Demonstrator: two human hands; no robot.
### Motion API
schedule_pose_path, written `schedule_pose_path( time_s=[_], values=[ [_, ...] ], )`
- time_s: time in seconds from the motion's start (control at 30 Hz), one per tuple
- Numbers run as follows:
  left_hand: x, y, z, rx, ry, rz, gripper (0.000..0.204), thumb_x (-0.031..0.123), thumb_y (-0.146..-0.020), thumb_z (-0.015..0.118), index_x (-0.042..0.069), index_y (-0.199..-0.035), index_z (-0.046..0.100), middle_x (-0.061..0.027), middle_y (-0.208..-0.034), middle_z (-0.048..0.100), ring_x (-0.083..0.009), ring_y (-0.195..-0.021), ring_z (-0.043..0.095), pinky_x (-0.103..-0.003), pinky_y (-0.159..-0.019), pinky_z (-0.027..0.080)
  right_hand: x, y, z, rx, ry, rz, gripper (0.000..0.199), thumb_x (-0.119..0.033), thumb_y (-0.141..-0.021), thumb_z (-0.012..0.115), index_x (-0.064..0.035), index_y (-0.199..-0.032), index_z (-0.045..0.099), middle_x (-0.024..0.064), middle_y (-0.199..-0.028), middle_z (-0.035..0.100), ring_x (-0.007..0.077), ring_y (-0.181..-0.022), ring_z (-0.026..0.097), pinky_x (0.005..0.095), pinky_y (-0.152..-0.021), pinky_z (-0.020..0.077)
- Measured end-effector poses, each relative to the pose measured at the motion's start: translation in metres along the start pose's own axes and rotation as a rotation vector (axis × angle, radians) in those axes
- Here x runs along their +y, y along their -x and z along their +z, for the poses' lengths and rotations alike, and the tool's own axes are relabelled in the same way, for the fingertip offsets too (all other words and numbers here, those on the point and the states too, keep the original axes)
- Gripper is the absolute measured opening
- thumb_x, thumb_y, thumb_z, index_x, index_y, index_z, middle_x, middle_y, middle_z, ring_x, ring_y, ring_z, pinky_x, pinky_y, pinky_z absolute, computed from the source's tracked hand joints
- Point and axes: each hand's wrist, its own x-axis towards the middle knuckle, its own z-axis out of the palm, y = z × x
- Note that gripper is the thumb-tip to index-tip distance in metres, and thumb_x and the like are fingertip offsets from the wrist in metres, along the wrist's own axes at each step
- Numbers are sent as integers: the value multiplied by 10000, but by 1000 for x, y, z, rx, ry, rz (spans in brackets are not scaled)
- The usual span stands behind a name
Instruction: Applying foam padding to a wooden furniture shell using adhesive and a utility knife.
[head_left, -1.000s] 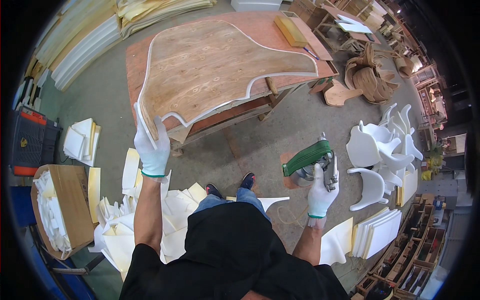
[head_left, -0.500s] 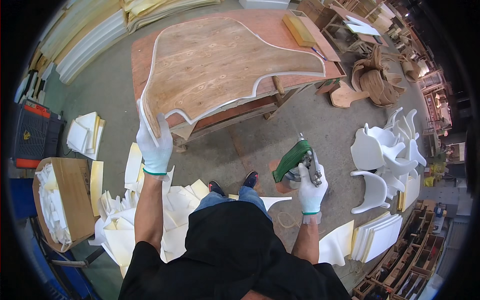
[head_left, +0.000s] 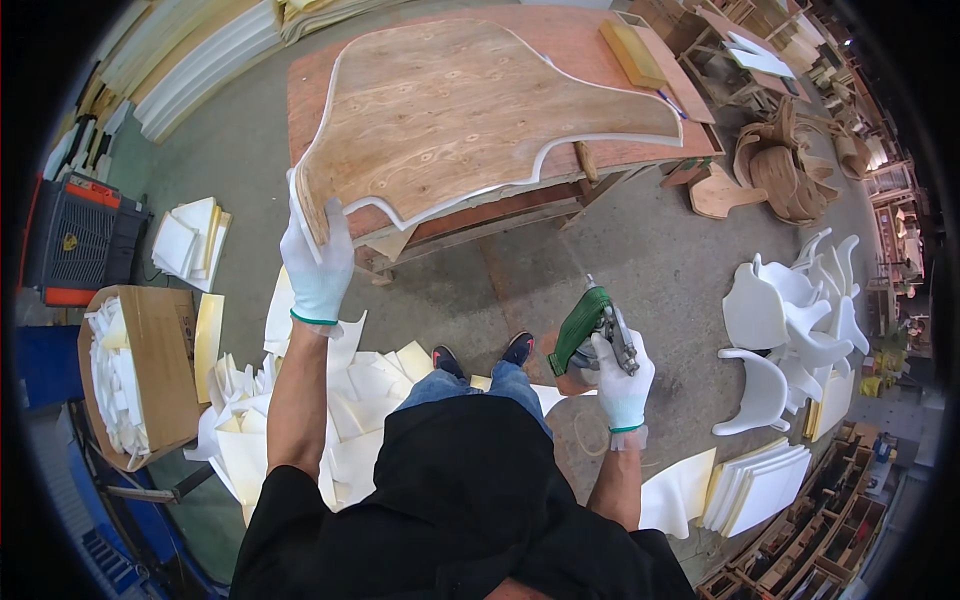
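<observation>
Plywood panel (head_left: 470, 110) lies long across the red table (head_left: 640, 150), my left hand (head_left: 318, 262) pinching its near corner, while my right hand (head_left: 622, 375) squeezes the green spray gun (head_left: 585, 325), nozzle pointing up toward the table, foam scraps (head_left: 250, 420) below.

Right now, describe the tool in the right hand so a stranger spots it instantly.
Start at the red workbench carrying the big plywood panel. Below its front edge, above the floor, the gloved right hand grips a spray gun. It is the only green thing among white foam pieces.
</observation>
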Motion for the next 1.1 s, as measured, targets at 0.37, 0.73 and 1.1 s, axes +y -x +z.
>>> schedule_pose_path(
  time_s=[0.37,0.73,1.1],
  values=[
    [-7,-21,-3,-50,-29,-138,321,133,-965,620,-59,-1221,602,-128,-1041,713,-164,-930,665,-331,-826,523,14,0,4,66,-27,-97,243,-53,-894,722,4,-1123,668,59,-927,713,103,-851,635,289,-797,519],
    [-33,-59,-3,-84,35,-299,413,153,-926,666,-50,-1273,572,-146,-1100,708,-203,-1002,677,-329,-879,522,17,-10,21,-46,39,-103,203,-67,-877,742,1,-1052,664,110,-868,720,138,-780,685,286,-711,530],
    [-73,-117,-1,-159,65,-397,483,157,-898,644,-65,-1308,518,-165,-1166,668,-218,-1072,647,-331,-920,510,-2,-20,54,-280,-51,-90,172,-32,-868,731,0,-1025,668,94,-865,701,149,-783,673,287,-705,517]
  ],
)
